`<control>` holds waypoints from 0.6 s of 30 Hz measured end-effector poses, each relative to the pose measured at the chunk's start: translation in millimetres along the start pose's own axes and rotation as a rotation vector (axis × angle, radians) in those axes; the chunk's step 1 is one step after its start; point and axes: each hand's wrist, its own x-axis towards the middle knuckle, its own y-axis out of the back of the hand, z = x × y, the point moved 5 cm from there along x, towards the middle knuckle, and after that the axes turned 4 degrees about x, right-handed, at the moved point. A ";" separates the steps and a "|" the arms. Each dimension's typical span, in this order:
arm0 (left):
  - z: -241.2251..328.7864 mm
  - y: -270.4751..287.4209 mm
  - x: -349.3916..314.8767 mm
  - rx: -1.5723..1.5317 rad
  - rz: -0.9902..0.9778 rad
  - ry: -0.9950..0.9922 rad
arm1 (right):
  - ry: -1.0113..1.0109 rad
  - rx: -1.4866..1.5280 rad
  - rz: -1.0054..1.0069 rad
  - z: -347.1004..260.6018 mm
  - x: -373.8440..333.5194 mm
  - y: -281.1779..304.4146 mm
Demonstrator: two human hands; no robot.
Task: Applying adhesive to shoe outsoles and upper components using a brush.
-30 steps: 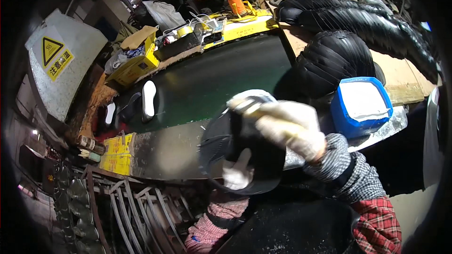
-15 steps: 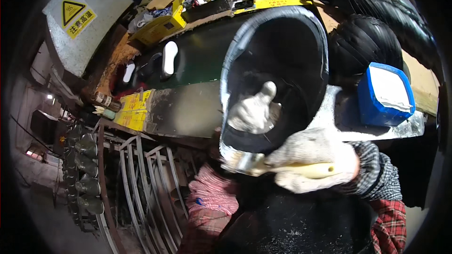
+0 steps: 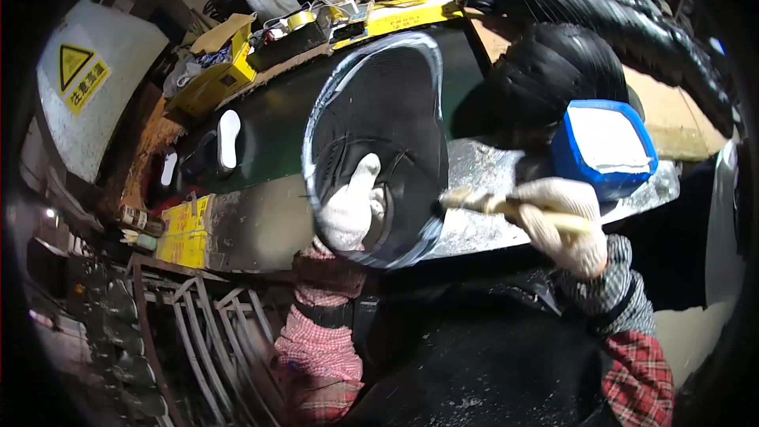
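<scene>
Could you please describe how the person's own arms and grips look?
The left grip and right grip wear off-white knitted gloves. The left side has a pink-and-white checked oversleeve with a dark band; the right, a black-and-white checked oversleeve, also dark-banded. Red plaid sleeves show on both.

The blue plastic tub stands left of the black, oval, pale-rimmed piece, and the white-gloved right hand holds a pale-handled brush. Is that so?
Not quite: the head view shows the blue plastic tub standing right of the black, oval, pale-rimmed piece. The white-gloved right hand does hold the pale-handled brush.
</scene>
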 end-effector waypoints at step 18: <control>-3.7 -22.6 -83.4 1.524 0.012 -0.997 | 0.603 -0.193 0.200 -12.4 19.3 58.6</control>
